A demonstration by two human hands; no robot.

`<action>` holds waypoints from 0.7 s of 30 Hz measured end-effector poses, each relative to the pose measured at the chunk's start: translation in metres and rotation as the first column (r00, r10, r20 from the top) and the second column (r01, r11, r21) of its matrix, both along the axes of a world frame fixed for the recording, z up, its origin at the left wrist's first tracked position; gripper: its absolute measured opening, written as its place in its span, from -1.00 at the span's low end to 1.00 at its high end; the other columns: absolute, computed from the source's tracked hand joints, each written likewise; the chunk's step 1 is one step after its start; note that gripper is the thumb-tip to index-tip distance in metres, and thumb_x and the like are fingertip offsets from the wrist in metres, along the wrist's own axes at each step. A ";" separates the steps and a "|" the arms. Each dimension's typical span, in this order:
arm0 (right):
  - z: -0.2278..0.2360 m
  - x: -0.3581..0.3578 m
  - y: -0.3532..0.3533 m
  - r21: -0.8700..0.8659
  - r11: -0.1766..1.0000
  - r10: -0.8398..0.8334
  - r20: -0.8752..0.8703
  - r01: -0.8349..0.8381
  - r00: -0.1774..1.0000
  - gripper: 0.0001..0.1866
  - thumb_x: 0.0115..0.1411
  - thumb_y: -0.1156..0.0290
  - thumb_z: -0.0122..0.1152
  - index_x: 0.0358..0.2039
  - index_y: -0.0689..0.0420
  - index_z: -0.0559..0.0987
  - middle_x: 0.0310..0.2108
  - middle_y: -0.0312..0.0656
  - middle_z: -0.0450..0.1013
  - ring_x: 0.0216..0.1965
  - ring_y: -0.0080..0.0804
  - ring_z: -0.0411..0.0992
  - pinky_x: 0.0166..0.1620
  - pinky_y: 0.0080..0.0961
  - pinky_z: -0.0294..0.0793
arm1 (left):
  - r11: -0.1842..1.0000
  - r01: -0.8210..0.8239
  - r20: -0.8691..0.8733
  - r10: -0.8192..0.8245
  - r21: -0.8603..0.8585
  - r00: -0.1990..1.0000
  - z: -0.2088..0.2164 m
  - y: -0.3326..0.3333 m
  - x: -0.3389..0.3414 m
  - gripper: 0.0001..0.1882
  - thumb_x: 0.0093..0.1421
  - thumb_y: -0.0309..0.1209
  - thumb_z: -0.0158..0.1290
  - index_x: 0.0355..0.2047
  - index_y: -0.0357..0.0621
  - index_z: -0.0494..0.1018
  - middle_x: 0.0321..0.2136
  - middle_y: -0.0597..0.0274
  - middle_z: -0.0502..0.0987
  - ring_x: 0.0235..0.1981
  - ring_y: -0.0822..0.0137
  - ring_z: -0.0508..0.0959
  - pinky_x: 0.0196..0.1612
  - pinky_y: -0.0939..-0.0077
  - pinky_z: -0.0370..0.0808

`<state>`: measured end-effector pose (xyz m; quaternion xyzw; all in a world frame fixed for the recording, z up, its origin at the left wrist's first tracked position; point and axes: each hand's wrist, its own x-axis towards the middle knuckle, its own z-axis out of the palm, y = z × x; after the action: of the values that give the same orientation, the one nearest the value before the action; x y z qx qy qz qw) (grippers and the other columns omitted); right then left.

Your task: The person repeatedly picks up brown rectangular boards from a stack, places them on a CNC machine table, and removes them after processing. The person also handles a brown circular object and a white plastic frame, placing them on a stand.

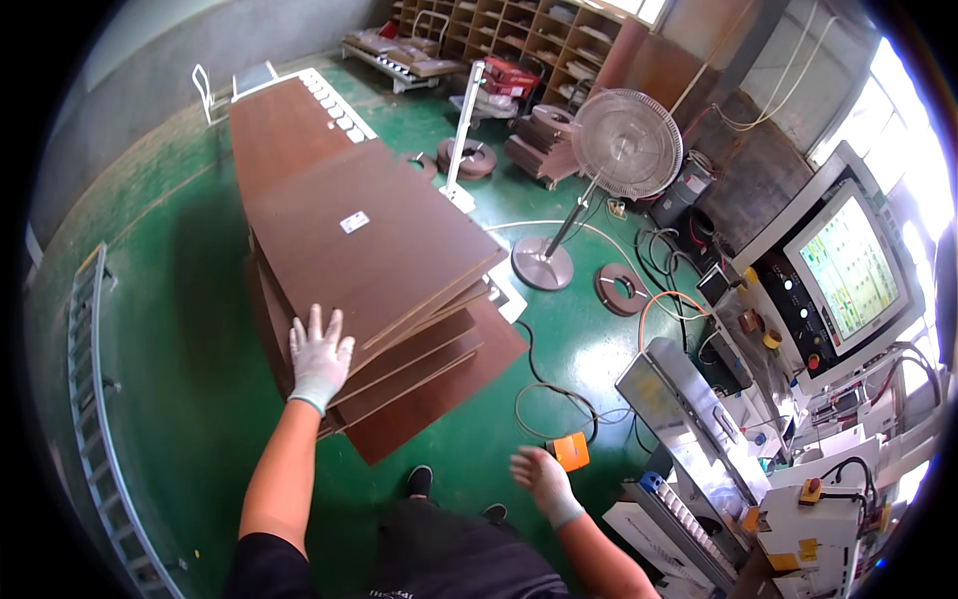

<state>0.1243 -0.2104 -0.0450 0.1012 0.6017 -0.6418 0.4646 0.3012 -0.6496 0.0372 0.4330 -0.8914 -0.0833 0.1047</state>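
A stack of flat brown panels [359,240] stands in front of me on the left, with a small white label [353,222] on the top one. The lower panels are fanned out unevenly toward me. My left hand [321,357], in a white glove with bare fingertips, lies flat with fingers spread on the near corner of the top panel. In the air to the right is my right hand [544,481], gloved alike and empty, its fingers loosely bent and apart. Below and beyond it, an orange foot pedal or box [570,451] sits on the green floor.
A machine with a lit screen [848,268] and a metal bed [689,409] fills the right side. A standing fan [627,145], coils of brown edging strip [621,290] and loose cables [559,387] occupy the floor. At far left lies a roller track [90,379]; shelves [499,35] stand behind.
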 end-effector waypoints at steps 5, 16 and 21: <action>0.049 0.015 -0.173 -0.178 0.940 0.281 -0.077 -0.290 0.957 -0.37 0.44 0.00 0.04 0.31 0.19 0.31 0.21 0.09 0.42 0.13 -0.12 0.46 0.17 -0.19 0.47 | 0.994 0.065 -0.109 -0.074 -0.088 0.991 -0.002 0.063 0.001 -0.36 0.34 -0.10 -0.03 0.37 -0.07 0.27 0.43 -0.15 0.08 0.39 -0.53 -0.01 0.44 -0.27 -0.07; 0.027 0.014 -0.246 -0.137 0.989 0.003 -0.323 -0.050 0.946 -0.31 0.31 0.19 0.29 0.24 0.46 0.35 0.06 -0.04 0.49 0.04 -0.35 0.47 0.07 -0.38 0.49 | 0.647 0.504 -0.764 0.200 0.573 0.613 0.013 0.087 0.099 -0.71 0.43 -0.39 -0.01 -0.02 -0.34 0.57 -0.12 0.11 0.68 -0.06 0.29 0.64 0.13 0.35 0.53; 0.034 -0.010 -0.117 -0.189 0.982 -0.015 -0.210 -0.025 0.977 -0.47 0.30 0.33 0.21 0.18 0.40 0.42 0.01 -0.04 0.53 0.00 -0.29 0.51 0.09 -0.37 0.50 | 0.846 0.011 -0.722 0.447 0.533 0.528 0.020 0.022 0.198 -0.62 0.49 -0.34 -0.10 0.17 -0.33 0.42 0.10 0.06 0.52 0.14 0.25 0.51 0.30 0.31 0.38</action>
<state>0.1146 -0.3276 -0.0108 -0.0140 0.5835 -0.7025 0.4072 0.4992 -0.6274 0.0572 0.4658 -0.6223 -0.4773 0.4098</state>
